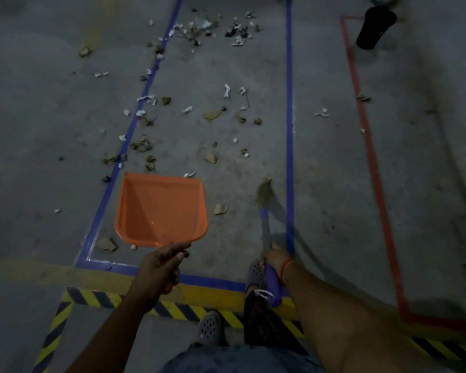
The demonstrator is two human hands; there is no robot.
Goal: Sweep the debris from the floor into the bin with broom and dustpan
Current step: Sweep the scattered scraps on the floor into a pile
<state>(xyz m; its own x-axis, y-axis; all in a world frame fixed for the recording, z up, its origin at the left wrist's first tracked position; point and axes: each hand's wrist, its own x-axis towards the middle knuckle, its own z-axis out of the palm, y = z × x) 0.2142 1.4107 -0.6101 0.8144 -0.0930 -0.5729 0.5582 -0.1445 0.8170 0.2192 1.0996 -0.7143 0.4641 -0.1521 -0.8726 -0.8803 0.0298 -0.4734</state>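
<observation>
Nearest the camera, at six o'clock, are the person's lap and grey perforated shoes on yellow-and-black hazard tape. At seven o'clock the left hand grasps the handle of an orange dustpan, its tray empty and held above the floor. At five o'clock the right hand is clenched round the purple grip of a broom, bristles down at centre. Both look light and stiff, best held by their handles. Debris, paper scraps and dry leaves, looks feather-light and lies scattered from centre to twelve o'clock. The concrete floor carries blue and red tape lines; a black bin stands at one o'clock.
</observation>
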